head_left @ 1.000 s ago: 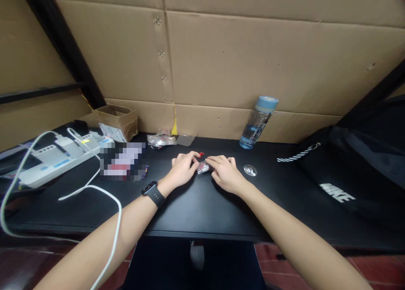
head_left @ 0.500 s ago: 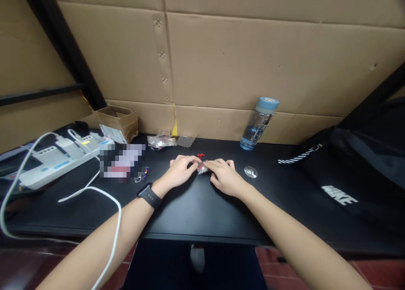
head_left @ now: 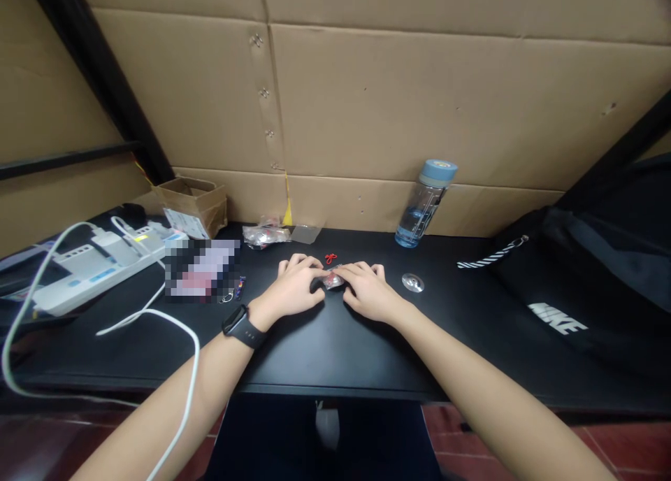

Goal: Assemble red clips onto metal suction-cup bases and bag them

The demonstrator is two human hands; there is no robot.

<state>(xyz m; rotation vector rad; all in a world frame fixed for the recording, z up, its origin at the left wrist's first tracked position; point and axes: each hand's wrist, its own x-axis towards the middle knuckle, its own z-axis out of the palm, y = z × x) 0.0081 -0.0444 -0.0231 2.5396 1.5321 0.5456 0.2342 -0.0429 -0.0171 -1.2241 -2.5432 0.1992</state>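
Note:
A small clear plastic packet with something red inside (head_left: 332,280) lies on the black tabletop between my two hands. My left hand (head_left: 298,284) has its fingertips on the packet's left side, its thumb lowered and apart from the index finger. From the right, my right hand (head_left: 370,286) presses its fingertips onto the packet's other side, with the thumb tucked below. A red knotted cord (head_left: 330,259) lies just beyond the packet. To the right of my right hand rests a clear round disc (head_left: 413,282).
A tilted water bottle (head_left: 426,203) leans against the cardboard wall. Clear plastic packets (head_left: 266,235) lie at the back. On the left are a cardboard box (head_left: 193,205), a power strip (head_left: 105,257) and a white cable (head_left: 193,369); a black bag (head_left: 587,278) fills the right.
My left thumb has moved down, away from the index finger. The red cord now shows apart from the packet and my fingers. My right hand has shifted slightly left.

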